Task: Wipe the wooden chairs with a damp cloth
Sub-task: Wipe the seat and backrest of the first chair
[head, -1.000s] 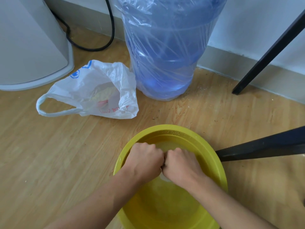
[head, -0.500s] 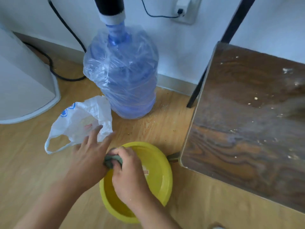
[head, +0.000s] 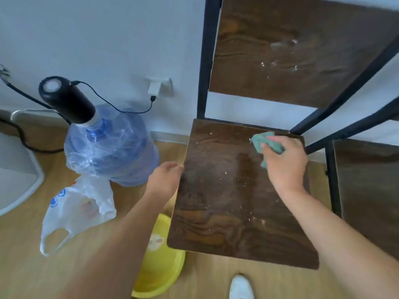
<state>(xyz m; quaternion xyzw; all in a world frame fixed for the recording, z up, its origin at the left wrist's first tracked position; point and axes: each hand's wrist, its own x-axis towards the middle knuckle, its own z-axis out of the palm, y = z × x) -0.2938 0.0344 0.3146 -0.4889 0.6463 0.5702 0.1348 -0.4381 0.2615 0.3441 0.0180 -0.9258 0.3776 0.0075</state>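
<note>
Cloth (head: 267,143), soft and limp, was bunched in the right hand (head: 285,162) right of centre on the seat (head: 222,212); whether the left hand (head: 165,180) gripped its edge was unclear.

Pale plain wall (head: 108,39), white skirting board (head: 168,134), light wood-grain floor (head: 26,266); lighting soft, even. Wall socket (head: 164,83) holds a white plug (head: 153,89), its thin black cable (head: 121,110) running to the black pump (head: 67,100) atop a film-wrapped blue water bottle (head: 121,156) by the wall. White plastic bag (head: 75,210) lies on floor beside it.
</note>
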